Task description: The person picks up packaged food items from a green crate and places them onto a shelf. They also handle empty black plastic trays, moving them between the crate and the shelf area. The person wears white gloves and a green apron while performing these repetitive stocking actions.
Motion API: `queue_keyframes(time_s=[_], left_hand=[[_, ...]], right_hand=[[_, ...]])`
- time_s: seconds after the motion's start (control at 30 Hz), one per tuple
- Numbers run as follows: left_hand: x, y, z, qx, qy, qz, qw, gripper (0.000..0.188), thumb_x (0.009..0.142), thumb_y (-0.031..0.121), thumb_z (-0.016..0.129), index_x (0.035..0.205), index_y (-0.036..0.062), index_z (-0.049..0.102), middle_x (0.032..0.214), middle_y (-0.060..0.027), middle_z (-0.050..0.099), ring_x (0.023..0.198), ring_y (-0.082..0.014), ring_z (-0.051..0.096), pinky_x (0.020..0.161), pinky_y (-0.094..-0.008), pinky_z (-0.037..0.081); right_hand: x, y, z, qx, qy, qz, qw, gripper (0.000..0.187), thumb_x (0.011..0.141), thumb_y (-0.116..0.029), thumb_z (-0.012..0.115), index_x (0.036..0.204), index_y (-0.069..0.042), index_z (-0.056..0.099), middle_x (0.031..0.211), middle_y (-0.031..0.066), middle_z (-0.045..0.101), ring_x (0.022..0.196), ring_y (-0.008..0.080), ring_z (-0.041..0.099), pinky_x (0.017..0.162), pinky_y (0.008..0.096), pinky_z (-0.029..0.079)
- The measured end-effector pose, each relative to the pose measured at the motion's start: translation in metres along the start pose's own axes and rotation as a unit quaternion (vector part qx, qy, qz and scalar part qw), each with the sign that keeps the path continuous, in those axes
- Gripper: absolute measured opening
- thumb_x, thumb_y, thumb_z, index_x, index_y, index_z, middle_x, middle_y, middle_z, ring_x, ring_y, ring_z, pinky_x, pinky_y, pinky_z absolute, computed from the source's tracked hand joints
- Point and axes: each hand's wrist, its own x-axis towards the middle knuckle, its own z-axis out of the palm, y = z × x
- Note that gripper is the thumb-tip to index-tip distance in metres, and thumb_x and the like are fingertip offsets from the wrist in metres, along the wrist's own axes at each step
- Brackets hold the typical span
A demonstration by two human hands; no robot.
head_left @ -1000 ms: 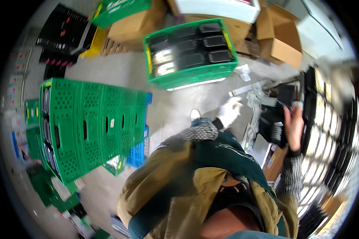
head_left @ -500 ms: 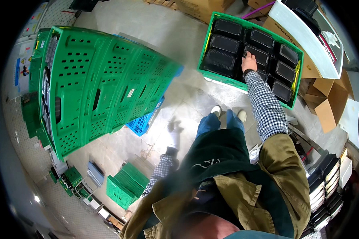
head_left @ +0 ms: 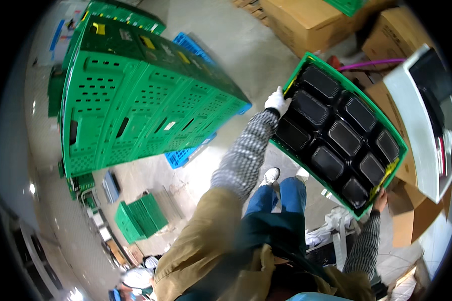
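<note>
A green plastic crate (head_left: pixel 320 186) is in front of me, filled with several black lidded plastic containers (head_left: pixel 344 138). It sits at a slant, its near corner toward me. My left hand (head_left: pixel 277 102), in a white glove, grips the crate's left end near the yellow handle. At the opposite end my bare right hand (head_left: pixel 381 199) is closed around the rim by another yellow handle (head_left: pixel 388 173). The fingertips of both hands are partly hidden by the crate wall.
A tall stack of green crates (head_left: pixel 105 120) stands on a blue pallet (head_left: pixel 178 158) at the left. Cardboard boxes (head_left: pixel 306 22) lie beyond the held crate. A white foam box (head_left: pixel 419 115) and an open carton (head_left: pixel 412 210) flank its right. Folded green crates (head_left: pixel 140 215) rest on the floor.
My right hand has left a container inside and taken the crate's right end. My left hand has come up from my side onto the left end. The crate now appears turned and nearer.
</note>
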Motion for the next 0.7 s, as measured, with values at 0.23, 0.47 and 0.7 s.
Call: queue_keyframes(time_s=[0.23, 0.47, 0.7], left_hand=[[0.03, 0.007, 0.016, -0.066, -0.034, -0.019, 0.997, 0.034, 0.087, 0.038, 0.054, 0.092, 0.0077, 0.066, 0.085, -0.0196, 0.066, 0.085, -0.0348, 0.063, 0.078, -0.0405, 0.048], [-0.123, 0.002, -0.112, -0.192, -0.083, -0.086, 0.974, 0.031, 0.086, 0.031, 0.056, 0.088, 0.0018, 0.066, 0.059, -0.0077, 0.057, 0.048, -0.0146, 0.052, 0.05, -0.0307, 0.044], [-0.256, 0.021, -0.278, -0.295, -0.068, -0.098, 0.948, 0.023, 0.081, 0.026, 0.061, 0.081, 0.0031, 0.066, 0.061, -0.0023, 0.055, 0.048, -0.0112, 0.049, 0.047, -0.0274, 0.041]], right_hand=[[0.012, 0.003, -0.004, 0.052, -0.085, 0.093, 0.991, 0.059, 0.093, -0.048, 0.047, 0.105, 0.008, 0.059, 0.084, 0.0079, 0.059, 0.075, 0.0173, 0.053, 0.07, 0.0276, 0.044], [-0.054, -0.097, -0.158, 0.281, -0.155, 0.012, 0.947, 0.036, 0.09, -0.04, 0.057, 0.067, -0.013, 0.047, 0.057, -0.0079, 0.036, 0.052, 0.0031, 0.033, 0.049, 0.021, 0.022], [-0.078, -0.19, -0.326, 0.315, -0.211, -0.124, 0.917, 0.034, 0.086, -0.035, 0.054, 0.079, -0.002, 0.057, 0.058, -0.0024, 0.039, 0.053, 0.0061, 0.034, 0.05, 0.0223, 0.024]])
